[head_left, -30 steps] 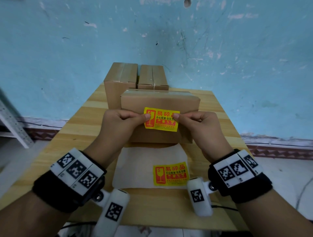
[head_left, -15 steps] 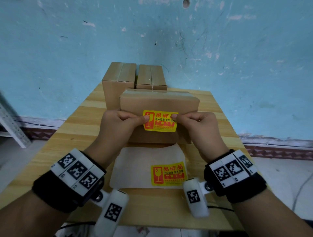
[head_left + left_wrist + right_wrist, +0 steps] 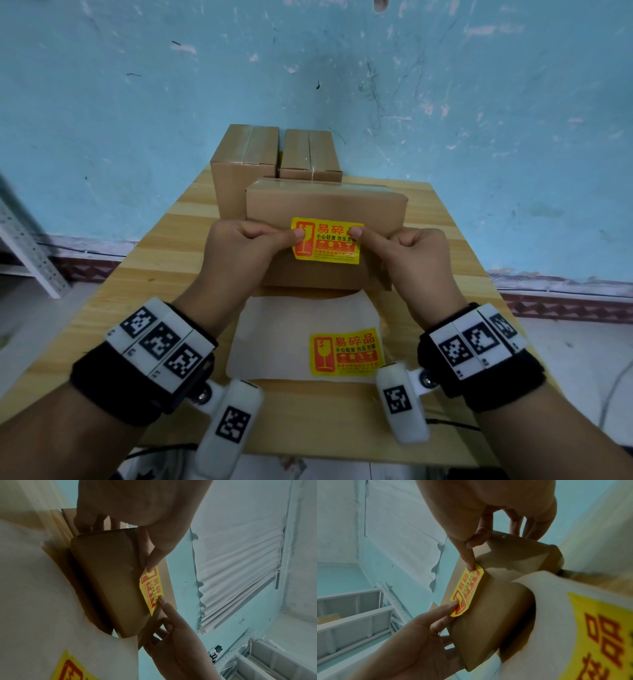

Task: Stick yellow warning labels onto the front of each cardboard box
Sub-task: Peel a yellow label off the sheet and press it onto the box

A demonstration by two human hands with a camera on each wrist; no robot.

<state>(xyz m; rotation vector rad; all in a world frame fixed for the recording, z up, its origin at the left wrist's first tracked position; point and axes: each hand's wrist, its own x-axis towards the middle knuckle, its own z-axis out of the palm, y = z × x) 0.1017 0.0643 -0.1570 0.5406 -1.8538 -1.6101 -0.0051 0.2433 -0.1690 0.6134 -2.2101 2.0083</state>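
- Yellow warning label [image 3: 326,244] lies against the front face of the near cardboard box [image 3: 325,209], in the upper-middle of that face, just under the top edge.
- Left hand [image 3: 239,253]: forefinger tip pressed on the label's left end, over the red glass symbol; thumb tucked underneath, other fingers curled. Whether the thumb pinches the label's edge cannot be told.
- Right hand [image 3: 407,260]: forefinger tip pressed on the label's upper right end, other fingers curled beside the box's right side. The right wrist view shows the same two fingertips on opposite ends of the label.
- Label's long axis runs left to right across the box front, print upright and readable from the head view. Slight tilt: lower edge drops a little toward the right.
- Judgement: label looks tacked down at the ends; the middle and lower edge likely need smoothing flat.
- One more label [image 3: 345,353] sits on the white backing sheet [image 3: 274,335] on the tabletop [image 3: 144,281], just in front of the near box, long axis also left to right.
- Two rear boxes [image 3: 246,154] stand behind the near one; their fronts are hidden, so labelled or not cannot be told.
- Judgement: first box nearly done; at least one label left to place.
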